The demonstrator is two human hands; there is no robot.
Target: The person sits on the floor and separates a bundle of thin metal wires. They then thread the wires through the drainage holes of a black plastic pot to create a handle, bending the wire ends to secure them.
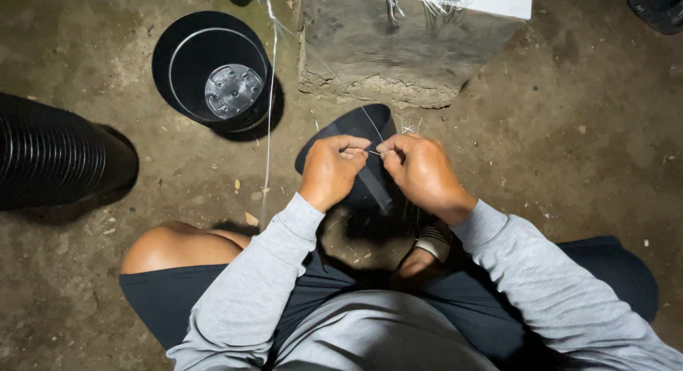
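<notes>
My left hand [333, 168] and my right hand [420, 170] meet close together above a flat black oval plastic piece [356, 125] that lies on the ground. Both hands pinch a thin metal wire [371, 123] between thumb and fingers. The wire runs up from my fingertips toward the concrete block [398, 51]. A black strip [376, 187] hangs down below my hands. I sit low with grey sleeves and dark shorts, my bare knee [178, 246] at the left.
A black plastic pot [213, 72] with a grey disc inside stands on the dirt floor at upper left. A ribbed black stack of pots [57, 154] lies at far left. Another long wire [270, 101] hangs beside the pot. More wires rest on the block's white top [498, 0].
</notes>
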